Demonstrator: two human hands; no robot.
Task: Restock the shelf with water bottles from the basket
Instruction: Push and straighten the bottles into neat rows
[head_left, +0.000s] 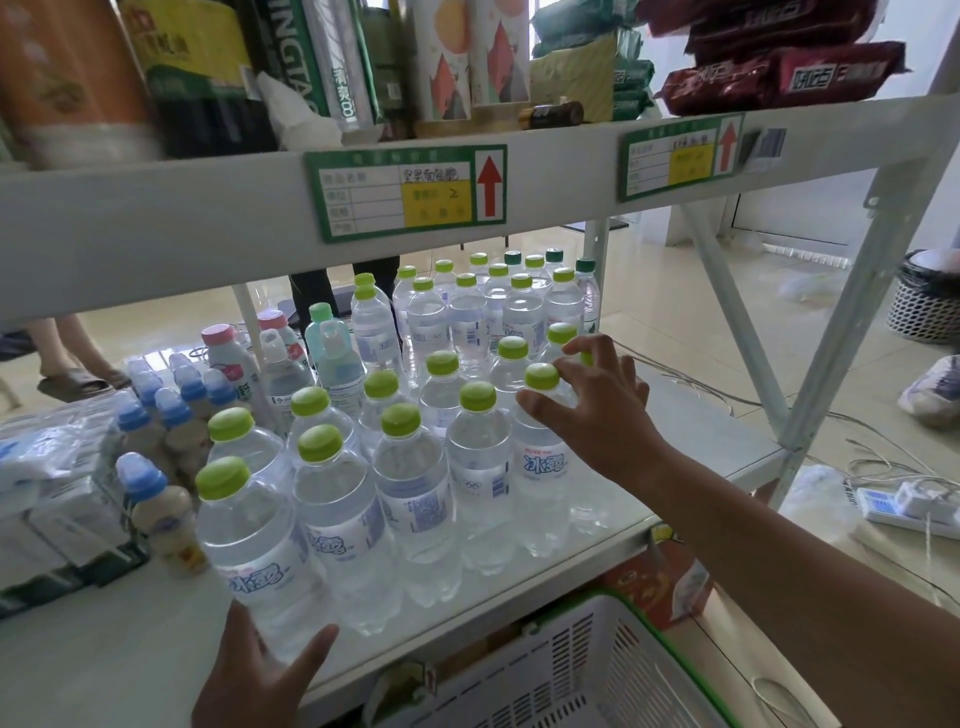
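Several clear water bottles with lime-green caps stand in rows on the white middle shelf. My left hand cups the base of the front-left bottle at the shelf's front edge, fingers spread around it. My right hand reaches over the right end of the rows, its fingers on the neck and cap of a bottle with a blue-lettered label. The white basket with a green rim sits below the shelf edge at the bottom; no bottles show inside it.
Small blue-capped milk drinks and wrapped packs fill the shelf's left side. Pink-capped bottles stand behind them. The upper shelf with green price tags hangs close overhead. A mesh bin, power strip and cables lie on the floor at right.
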